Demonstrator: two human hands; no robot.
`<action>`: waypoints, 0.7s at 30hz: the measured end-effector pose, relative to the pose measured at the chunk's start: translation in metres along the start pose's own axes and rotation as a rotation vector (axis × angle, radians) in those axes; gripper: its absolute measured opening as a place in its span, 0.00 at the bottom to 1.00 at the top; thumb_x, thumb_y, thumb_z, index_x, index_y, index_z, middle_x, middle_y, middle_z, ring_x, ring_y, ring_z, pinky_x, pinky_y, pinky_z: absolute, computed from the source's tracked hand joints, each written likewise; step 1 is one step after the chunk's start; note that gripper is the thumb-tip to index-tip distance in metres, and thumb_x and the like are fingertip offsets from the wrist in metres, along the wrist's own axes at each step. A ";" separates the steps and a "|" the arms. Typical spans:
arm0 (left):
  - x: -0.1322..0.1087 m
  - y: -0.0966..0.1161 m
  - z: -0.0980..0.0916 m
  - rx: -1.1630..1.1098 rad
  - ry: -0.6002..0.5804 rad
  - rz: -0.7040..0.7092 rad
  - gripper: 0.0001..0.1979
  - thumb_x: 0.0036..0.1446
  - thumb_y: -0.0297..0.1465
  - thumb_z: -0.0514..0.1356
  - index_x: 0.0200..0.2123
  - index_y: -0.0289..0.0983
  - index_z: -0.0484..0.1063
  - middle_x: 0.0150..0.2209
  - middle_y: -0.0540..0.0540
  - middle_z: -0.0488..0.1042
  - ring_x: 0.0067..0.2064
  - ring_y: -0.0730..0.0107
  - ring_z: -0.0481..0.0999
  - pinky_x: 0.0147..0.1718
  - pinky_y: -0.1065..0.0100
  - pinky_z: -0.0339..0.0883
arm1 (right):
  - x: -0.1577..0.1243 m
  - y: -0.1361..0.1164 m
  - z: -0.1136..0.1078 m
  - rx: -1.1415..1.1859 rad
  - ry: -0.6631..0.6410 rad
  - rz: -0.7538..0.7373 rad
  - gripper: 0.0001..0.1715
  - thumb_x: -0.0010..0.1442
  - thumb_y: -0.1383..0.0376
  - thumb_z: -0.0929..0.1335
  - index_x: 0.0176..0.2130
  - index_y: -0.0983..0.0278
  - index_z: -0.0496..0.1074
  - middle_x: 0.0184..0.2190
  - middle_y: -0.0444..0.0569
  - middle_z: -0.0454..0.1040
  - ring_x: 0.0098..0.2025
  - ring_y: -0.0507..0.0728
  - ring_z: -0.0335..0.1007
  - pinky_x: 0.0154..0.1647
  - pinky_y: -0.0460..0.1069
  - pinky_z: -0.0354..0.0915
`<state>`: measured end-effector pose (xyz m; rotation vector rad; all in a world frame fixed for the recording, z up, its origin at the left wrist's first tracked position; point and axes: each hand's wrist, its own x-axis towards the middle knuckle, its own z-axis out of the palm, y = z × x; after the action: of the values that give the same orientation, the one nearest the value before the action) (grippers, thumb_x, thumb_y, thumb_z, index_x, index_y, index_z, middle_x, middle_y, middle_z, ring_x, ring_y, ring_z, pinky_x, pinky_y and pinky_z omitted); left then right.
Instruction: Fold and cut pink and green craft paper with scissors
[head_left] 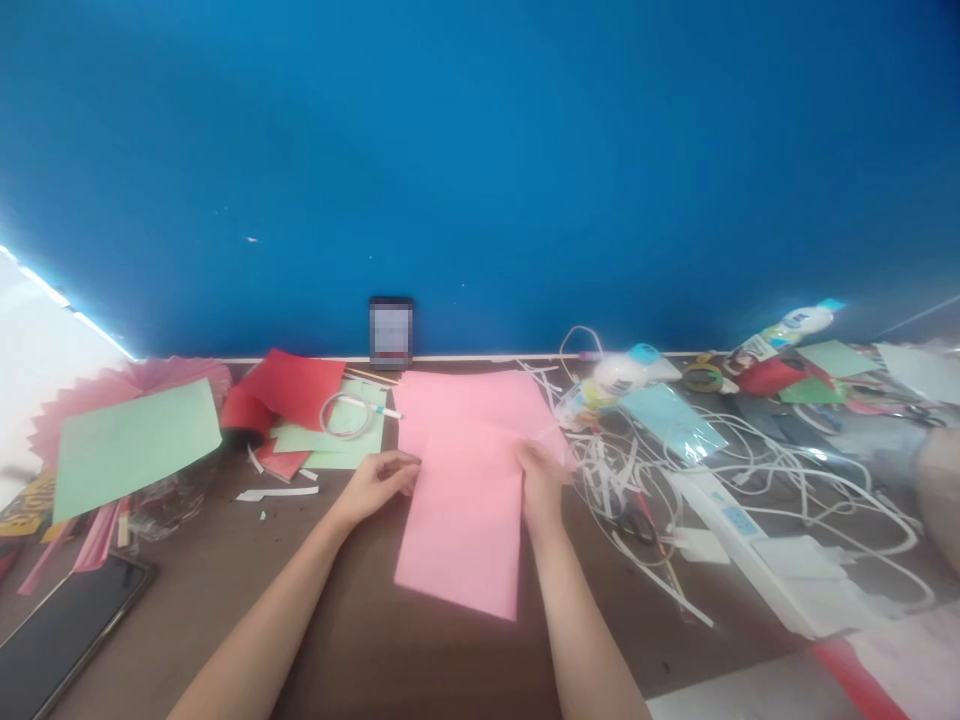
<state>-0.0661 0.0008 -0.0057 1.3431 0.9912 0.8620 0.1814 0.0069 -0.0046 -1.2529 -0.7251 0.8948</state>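
A pink paper sheet [465,510] lies on the brown table [352,640] in front of me, folded over so a nearer layer covers part of the farther one. My left hand [379,480] rests on its left edge with the fingers curled onto the paper. At the right edge, my right hand [540,475] pinches the fold near the top corner. Both forearms reach in from the bottom of the view.
Green [131,445] and red [292,385] paper sheets, a pink fan [180,375] and paper scraps lie at the left. A phone [390,332] leans on the blue wall. Glue bottles [622,380], tangled white cables [780,470] and a power strip [739,520] fill the right. A dark tablet [67,630] sits bottom left.
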 end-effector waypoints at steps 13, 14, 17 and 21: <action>0.000 0.002 0.001 0.090 0.113 0.004 0.18 0.50 0.43 0.57 0.20 0.33 0.66 0.18 0.53 0.61 0.22 0.78 0.60 0.22 0.75 0.53 | -0.009 0.008 0.009 -0.160 -0.154 -0.040 0.13 0.48 0.57 0.70 0.28 0.65 0.72 0.26 0.44 0.71 0.32 0.53 0.64 0.34 0.48 0.61; 0.000 0.002 0.001 0.088 0.118 0.003 0.18 0.50 0.43 0.57 0.20 0.33 0.66 0.18 0.53 0.62 0.22 0.78 0.60 0.22 0.75 0.54 | -0.009 0.008 0.009 -0.157 -0.147 -0.042 0.13 0.47 0.57 0.70 0.29 0.64 0.73 0.28 0.44 0.72 0.33 0.54 0.65 0.35 0.48 0.61; 0.000 0.000 0.002 0.070 0.131 -0.002 0.18 0.49 0.43 0.57 0.21 0.32 0.67 0.19 0.52 0.64 0.23 0.77 0.62 0.23 0.74 0.56 | -0.009 0.008 0.009 -0.128 -0.144 -0.027 0.13 0.47 0.57 0.70 0.30 0.64 0.73 0.30 0.46 0.74 0.35 0.55 0.67 0.37 0.49 0.62; 0.000 -0.001 0.001 0.044 0.128 -0.017 0.18 0.49 0.43 0.58 0.23 0.32 0.70 0.21 0.50 0.68 0.25 0.74 0.65 0.24 0.74 0.58 | -0.009 0.011 0.009 -0.111 -0.144 -0.005 0.14 0.47 0.56 0.70 0.30 0.64 0.73 0.30 0.46 0.74 0.35 0.56 0.67 0.37 0.49 0.63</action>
<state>-0.0649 0.0005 -0.0066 1.3283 1.1247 0.9268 0.1670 0.0040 -0.0134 -1.2931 -0.9026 0.9585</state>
